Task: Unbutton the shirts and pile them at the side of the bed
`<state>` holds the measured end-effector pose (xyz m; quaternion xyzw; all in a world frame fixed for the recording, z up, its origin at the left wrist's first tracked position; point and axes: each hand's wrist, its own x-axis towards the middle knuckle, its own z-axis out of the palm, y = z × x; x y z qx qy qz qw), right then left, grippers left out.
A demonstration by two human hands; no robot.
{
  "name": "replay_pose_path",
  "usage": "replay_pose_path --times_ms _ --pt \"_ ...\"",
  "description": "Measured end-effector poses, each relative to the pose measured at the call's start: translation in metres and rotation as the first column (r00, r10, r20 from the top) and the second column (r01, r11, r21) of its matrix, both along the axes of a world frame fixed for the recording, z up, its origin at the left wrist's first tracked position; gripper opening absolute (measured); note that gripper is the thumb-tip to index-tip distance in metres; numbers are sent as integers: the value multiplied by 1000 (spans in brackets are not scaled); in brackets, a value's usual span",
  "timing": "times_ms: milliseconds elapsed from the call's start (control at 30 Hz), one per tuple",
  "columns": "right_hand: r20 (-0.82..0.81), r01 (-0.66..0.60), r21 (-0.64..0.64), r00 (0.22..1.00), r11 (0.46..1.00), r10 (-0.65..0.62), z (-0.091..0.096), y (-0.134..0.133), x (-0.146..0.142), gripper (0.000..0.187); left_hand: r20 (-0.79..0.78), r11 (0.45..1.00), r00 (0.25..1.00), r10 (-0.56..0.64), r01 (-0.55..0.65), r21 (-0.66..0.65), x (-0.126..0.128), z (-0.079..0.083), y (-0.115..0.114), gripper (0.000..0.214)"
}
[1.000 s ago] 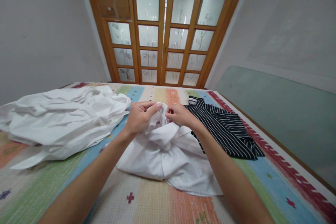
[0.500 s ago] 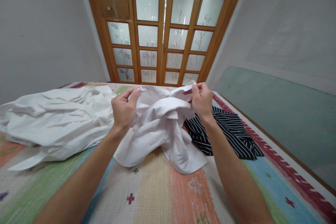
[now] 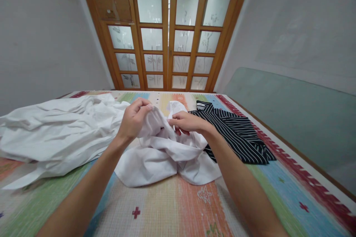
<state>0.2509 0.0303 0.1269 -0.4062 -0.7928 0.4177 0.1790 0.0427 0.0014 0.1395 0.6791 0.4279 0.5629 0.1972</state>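
Note:
A crumpled white shirt [image 3: 150,163] lies in front of me, its upper part lifted off the bed. My left hand [image 3: 134,118] pinches its raised edge between thumb and fingers. Against the middle of the cloth, my right hand [image 3: 187,121] reaches in from the right, its fingertips closed at a fold; some of its fingers are partly hidden. The collar end of the white shirt rises behind the right hand. Just beyond my right wrist lies a black-and-white striped shirt [image 3: 236,131], folded flat with its collar facing away.
Loose white garments [image 3: 61,129] are heaped at the left. A multicoloured striped sheet [image 3: 161,207] covers the bed. Along the right runs a pale green headboard-like panel [image 3: 283,111]. Wooden glass-paned doors [image 3: 169,37] stand beyond the far edge.
Both hands have lowered the white shirt. My right hand has moved left from its far upper corner to the middle of the cloth. More of the striped shirt shows.

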Motion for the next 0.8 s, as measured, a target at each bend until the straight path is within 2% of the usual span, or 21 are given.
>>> replay_pose_path --times_ms 67,133,200,233,300,367,433,533,633,800 --pt "24 -53 -32 998 998 54 0 0 0 36 26 992 994 -109 110 -61 -5 -1 2 18" --pt "-12 -54 -38 999 998 53 1 -1 1 34 -2 955 968 -251 247 -166 -9 -1 3 29" --pt "-104 -9 -39 995 999 5 4 -2 2 27 -108 893 921 -374 327 -310 -10 -1 1 42" --pt "-155 16 -41 988 999 -22 5 -3 1 24 -196 875 893 -406 317 -366 -9 -1 -1 46" --pt "-229 53 -40 972 998 -61 8 -5 0 23 -414 905 832 -369 219 -366 -4 -3 -6 46" --pt "-267 81 -34 960 996 -87 11 -8 -3 26 -590 967 773 -232 117 -226 4 -6 -10 42" --pt "-285 106 -39 952 994 -113 13 -10 -5 29 -657 994 745 -110 66 -92 13 -10 -11 40" --pt "-285 114 -49 951 992 -124 15 -12 -6 26 -621 998 782 -56 58 -16 22 -15 -11 35" --pt "-269 97 -36 958 995 -104 16 -11 -3 23 -523 993 846 -107 113 -19 24 -17 -10 29" --pt "-255 76 8 964 997 -71 16 -9 2 20 -462 990 877 -133 135 -28 20 -22 -8 26"
